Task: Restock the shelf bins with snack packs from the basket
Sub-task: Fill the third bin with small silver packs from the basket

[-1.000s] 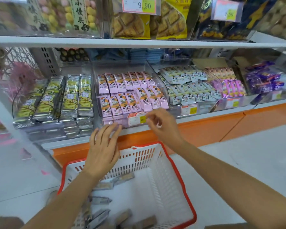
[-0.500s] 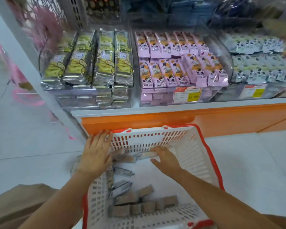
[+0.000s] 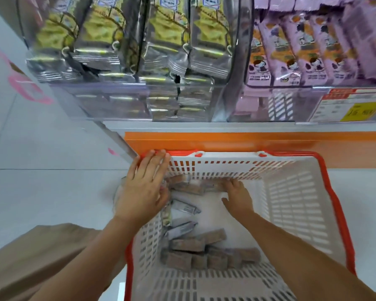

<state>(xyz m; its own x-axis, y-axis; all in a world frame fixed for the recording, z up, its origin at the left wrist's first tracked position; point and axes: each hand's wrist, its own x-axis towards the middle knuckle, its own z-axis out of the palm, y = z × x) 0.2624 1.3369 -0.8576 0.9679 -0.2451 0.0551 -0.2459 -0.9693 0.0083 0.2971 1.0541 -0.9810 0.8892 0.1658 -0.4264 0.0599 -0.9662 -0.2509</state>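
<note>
A white basket with a red rim (image 3: pixel 340 209) stands on the floor against the shelf base. It holds several brown snack packs (image 3: pixel 189 244) at its near end, two silver packs (image 3: pixel 185 207) by its left wall and more brown packs (image 3: pixel 188 187) at its far end. My left hand (image 3: pixel 143 187) rests flat on the basket's far left corner, fingers straight over the rim. My right hand (image 3: pixel 239 197) reaches inside the basket, its fingertips on a brown pack at the far wall and its thumb spread.
Above the basket, a clear shelf bin holds silver and yellow packs (image 3: pixel 139 51). The bin to its right holds purple packs (image 3: pixel 302 57) and carries a price tag (image 3: pixel 352 107). An orange shelf base (image 3: pixel 248 141) runs below the bins. My knee (image 3: pixel 41 257) is at the lower left.
Both hands came down from the shelf edge to the basket. My view dropped and moved closer. My right hand reached further in, to the packs at the far wall.
</note>
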